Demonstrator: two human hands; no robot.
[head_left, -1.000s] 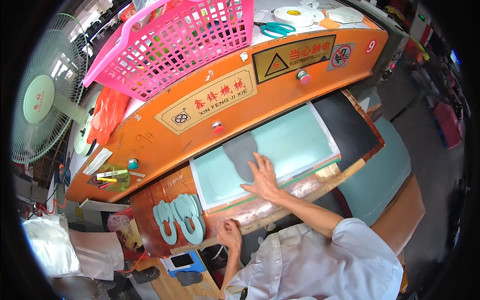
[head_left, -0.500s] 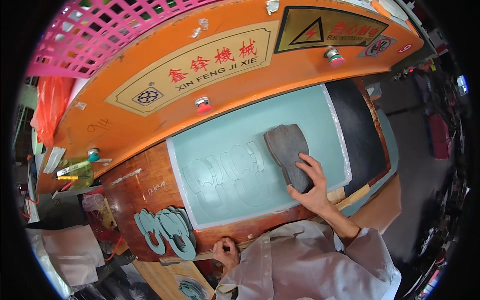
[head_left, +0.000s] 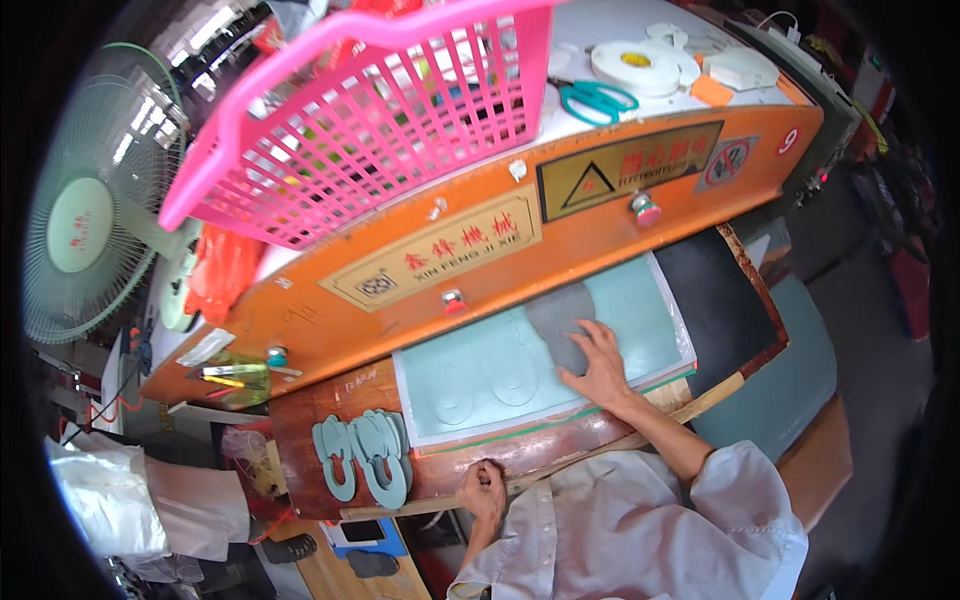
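Note:
My right hand (head_left: 598,365) rests on a dark grey, sole-shaped cutting die (head_left: 562,322), thumb and fingers spread across its near part. The die lies on a pale green sheet (head_left: 640,310), next to curved outlines marked in the sheet. Curled into a fist, my left hand (head_left: 483,488) is at the near edge of the wooden board (head_left: 520,455), with nothing visible in it. Left of the sheet, several cut green U-shaped pieces (head_left: 378,455) lie stacked on the board.
An orange press (head_left: 580,235) with red buttons spans the far side of the board. On top stand a pink basket (head_left: 400,130), teal scissors (head_left: 597,102) and tape rolls (head_left: 635,68). A fan (head_left: 85,220) stands far left. A black mat (head_left: 715,310) lies right of the sheet.
The die has shifted left on the sheet, closer to the outlines, with my right hand on it. My left hand stays curled. The view has tilted up, bringing the fan and scissors in.

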